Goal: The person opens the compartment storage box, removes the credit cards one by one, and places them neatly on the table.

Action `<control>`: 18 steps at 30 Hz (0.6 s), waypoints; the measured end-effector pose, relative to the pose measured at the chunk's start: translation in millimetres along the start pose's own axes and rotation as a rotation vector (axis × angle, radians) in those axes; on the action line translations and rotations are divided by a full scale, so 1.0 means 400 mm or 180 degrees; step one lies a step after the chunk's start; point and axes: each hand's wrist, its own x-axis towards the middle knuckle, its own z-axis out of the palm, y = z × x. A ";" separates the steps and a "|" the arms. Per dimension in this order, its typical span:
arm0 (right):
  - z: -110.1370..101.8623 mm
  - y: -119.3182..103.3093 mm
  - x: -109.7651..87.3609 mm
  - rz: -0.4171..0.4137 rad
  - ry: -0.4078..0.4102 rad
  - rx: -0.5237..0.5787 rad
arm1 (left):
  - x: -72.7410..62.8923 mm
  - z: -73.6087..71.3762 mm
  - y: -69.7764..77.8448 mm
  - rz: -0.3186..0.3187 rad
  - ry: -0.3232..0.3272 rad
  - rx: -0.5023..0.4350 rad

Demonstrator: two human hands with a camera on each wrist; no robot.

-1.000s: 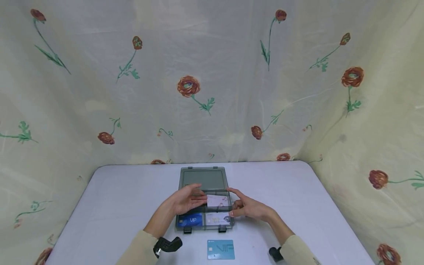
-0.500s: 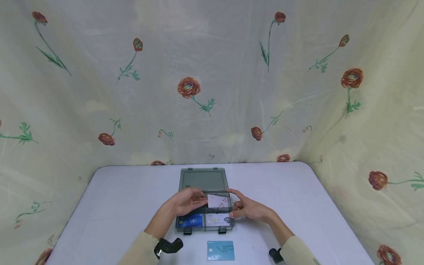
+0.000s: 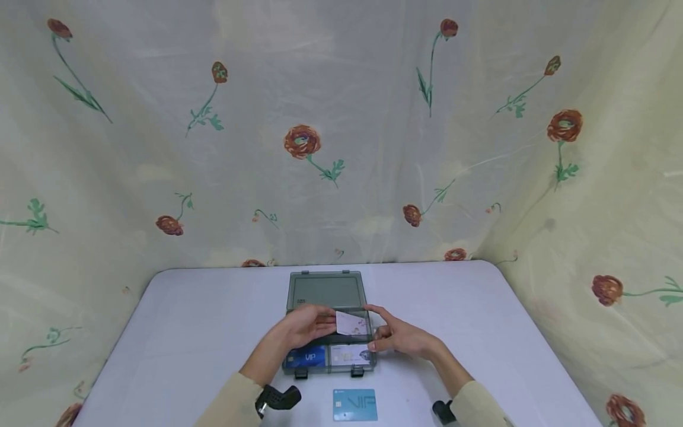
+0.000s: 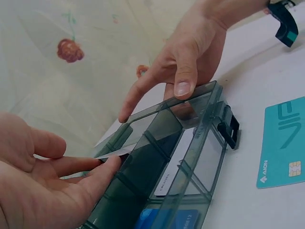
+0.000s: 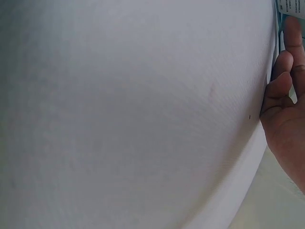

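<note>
A translucent grey-green compartment box point(image 3: 329, 371) lies on the white table, its lid point(image 3: 326, 292) folded back. My left hand point(image 3: 306, 325) pinches the left edge of a white card with pink flowers point(image 3: 352, 324) between its fingers; the card sits tilted over the far right compartment. In the left wrist view the thumb of that hand stays apart from the card. My right hand point(image 3: 402, 336) grips the box's right side, index finger at the far corner and thumb on the near rim. A blue VIP card point(image 3: 306, 357) and a white card point(image 3: 349, 354) lie in the near compartments. My left hand hides the far left compartment.
A teal VIP card point(image 3: 354, 405) lies flat on the table point(image 3: 213, 332) in front of the box. Two black latches point(image 3: 301, 374) stick out from the box's near side. A flower-patterned curtain point(image 3: 368, 148) hangs behind and beside the table.
My left hand has shifted slightly right, and the flowered card's left edge has moved right with it and the card is more tilted. The right hand keeps its place on the box.
</note>
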 end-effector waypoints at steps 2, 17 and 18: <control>0.000 -0.001 0.000 0.0003 0.0001 -0.0013 | 0.005 0.005 -0.003 0.0066 0.0065 0.0110; -0.002 0.002 -0.001 -0.0058 -0.0024 -0.0010 | 0.021 0.035 -0.013 0.0172 0.0647 0.0390; -0.002 0.002 -0.001 -0.0065 -0.0029 -0.0013 | 0.021 0.035 -0.013 0.0160 0.0669 0.0392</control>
